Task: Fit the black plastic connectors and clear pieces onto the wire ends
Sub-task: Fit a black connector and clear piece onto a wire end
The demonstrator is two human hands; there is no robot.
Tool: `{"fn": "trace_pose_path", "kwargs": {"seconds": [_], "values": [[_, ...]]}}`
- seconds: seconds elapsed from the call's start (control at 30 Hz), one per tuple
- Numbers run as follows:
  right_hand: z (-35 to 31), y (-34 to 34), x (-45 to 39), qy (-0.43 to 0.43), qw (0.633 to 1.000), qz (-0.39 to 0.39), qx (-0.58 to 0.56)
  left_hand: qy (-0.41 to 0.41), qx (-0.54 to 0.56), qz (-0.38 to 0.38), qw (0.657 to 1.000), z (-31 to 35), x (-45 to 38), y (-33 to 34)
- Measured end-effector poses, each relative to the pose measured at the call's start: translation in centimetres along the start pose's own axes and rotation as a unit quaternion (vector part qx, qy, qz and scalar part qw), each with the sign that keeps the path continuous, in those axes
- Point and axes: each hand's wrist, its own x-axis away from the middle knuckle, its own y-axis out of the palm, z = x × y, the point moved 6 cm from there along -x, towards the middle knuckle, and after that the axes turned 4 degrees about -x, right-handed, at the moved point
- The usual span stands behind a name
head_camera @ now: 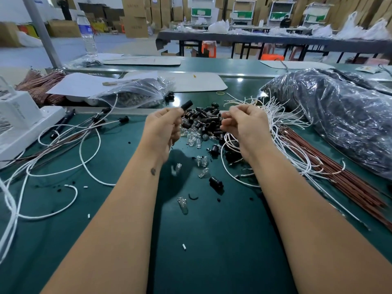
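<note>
Holding our left hand (162,126) with its grip pinching a black connector (186,104), we curl our right hand (244,126) around white wires (275,128) above the bench (212,240).

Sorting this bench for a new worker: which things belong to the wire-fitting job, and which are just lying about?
Job: black connector in left hand; right hand; connector pile; clear bulbs; white wires.
Lying about: water bottle; paper sheet; rubber band.

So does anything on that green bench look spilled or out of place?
Yes. Several clear pieces and one black connector lie scattered on the green mat, apart from the main pile. Small white bits and black crumbs are strewn nearby.
</note>
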Motion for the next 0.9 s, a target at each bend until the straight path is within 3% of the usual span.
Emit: {"fn": "trace_pose_path", "kwargs": {"seconds": [0.1, 0.27, 0.43, 0.6, 0.9], "values": [[0.4, 1.9, 0.4, 0.025, 0.997, -0.071, 0.022, 0.056, -0.069, 0.036, 0.995, 0.2, 0.2, 0.5], [1.1, 4.4, 1.4, 0.047, 0.987, -0.155, -0.003, 0.149, -0.156, 0.015, 0.976, 0.9, 1.2, 2.1], [0.6, 3.3, 1.1, -0.047, 0.99, -0.068, 0.115, 0.147, -0.213, -0.008, 0.966, 0.7, 1.2, 2.6], [0.9, 3.2, 1.1, -0.082, 0.975, -0.058, 0.198, 0.145, -0.212, -0.003, 0.966, 0.2, 0.9, 2.2], [1.5, 3.2, 1.1, -0.057, 0.981, -0.062, 0.176, 0.146, -0.222, 0.004, 0.964, -0.1, 1.0, 2.6]]}}
